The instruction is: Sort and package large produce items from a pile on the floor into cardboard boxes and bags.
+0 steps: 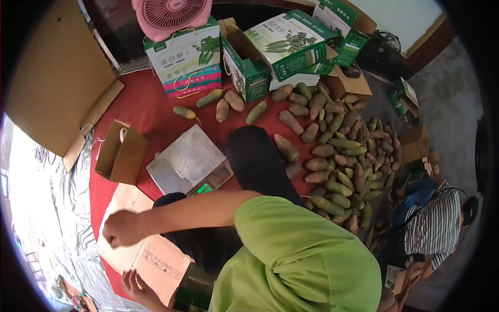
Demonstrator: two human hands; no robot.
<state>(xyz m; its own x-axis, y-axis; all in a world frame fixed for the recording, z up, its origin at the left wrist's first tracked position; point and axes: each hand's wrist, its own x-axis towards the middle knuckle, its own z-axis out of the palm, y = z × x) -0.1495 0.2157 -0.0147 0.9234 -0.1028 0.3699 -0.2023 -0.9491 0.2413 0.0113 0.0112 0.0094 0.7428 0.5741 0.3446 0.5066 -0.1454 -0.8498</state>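
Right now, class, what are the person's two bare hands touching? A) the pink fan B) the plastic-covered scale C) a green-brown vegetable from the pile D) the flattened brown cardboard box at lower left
D: both the right hand and the left hand rest on the flattened brown cardboard box, away from the plastic-covered scale and the pile of green-brown vegetables.
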